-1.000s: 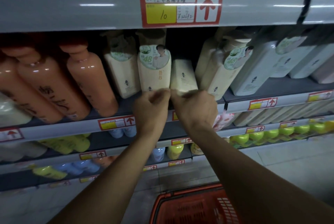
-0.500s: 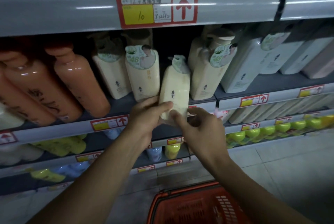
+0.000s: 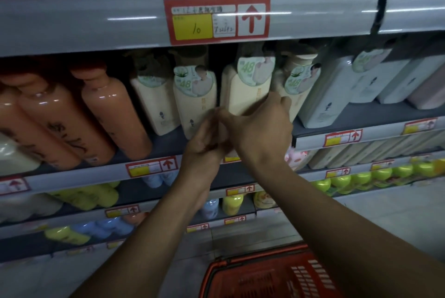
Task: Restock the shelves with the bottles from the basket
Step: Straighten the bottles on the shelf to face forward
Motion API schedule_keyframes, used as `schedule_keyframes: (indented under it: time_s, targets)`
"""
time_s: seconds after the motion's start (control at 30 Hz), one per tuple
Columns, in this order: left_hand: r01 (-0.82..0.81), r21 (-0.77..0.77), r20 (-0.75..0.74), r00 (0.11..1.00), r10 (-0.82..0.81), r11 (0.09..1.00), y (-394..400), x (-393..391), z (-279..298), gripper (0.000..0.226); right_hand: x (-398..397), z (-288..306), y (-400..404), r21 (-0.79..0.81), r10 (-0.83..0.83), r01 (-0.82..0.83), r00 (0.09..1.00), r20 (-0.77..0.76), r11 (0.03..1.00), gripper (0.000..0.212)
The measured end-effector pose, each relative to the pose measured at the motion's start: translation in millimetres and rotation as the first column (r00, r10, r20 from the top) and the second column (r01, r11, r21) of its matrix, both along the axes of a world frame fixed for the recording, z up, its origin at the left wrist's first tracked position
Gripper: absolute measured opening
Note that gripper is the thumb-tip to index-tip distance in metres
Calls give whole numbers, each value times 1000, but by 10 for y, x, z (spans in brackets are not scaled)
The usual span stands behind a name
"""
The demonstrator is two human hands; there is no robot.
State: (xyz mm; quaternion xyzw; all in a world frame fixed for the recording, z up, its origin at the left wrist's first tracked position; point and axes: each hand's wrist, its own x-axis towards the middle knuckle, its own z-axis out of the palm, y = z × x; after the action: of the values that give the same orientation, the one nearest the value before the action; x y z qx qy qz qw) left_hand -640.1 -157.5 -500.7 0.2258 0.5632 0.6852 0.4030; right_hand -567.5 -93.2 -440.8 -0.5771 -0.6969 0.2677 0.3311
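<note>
Fingers of right hand (image 3: 258, 127) wrap the cream bottle (image 3: 248, 90), frame centre, upright on the shelf (image 3: 361, 114) between two like bottles. Left hand (image 3: 204, 139) blurred, grip unclear. Red basket (image 3: 269, 276) bottom right.

Handwritten "10" on yellow shelf price tag (image 3: 192, 27); green "48" on cream bottle's neck tag (image 3: 248, 68)

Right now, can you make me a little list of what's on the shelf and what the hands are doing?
bottle being placed: cream bottle, upright on the shelf between two other cream bottles
right hand: grips the cream bottle's lower part
left hand: at the bottle's base, blurred, grip unclear
to the left: orange bottles
to the right: white bottles
basket: red, on the floor below, contents not visible
</note>
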Motion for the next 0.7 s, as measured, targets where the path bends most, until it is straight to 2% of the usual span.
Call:
schedule_keyframes:
  time_s: [0.17, 0.23, 0.4, 0.57, 0.7]
  targets:
    - [-223, -38, -222, 952, 209, 974, 42, 37, 24, 43, -105, -121, 8, 117, 20, -1, 987, -159, 993, 68]
    - [-205, -69, -282, 943, 178, 976, 12, 121, -16, 44, -112, -181, 34, 138, 19, 8, 980, -197, 990, 72]
    - [-151, -86, -293, 949, 120, 985, 70, 113, -109, 44, -164, -307, 84, 151, 40, -13, 982, -182, 989, 77]
    - [-105, -119, -299, 952, 65, 987, 72, 80, -225, 51, -139, -402, 49, 149, 38, -12, 984, -172, 989, 97]
    - [-89, -99, -307, 950, 55, 991, 77, 71, -306, 50, -128, -427, 13, 163, 13, -5, 999, -50, 987, 98]
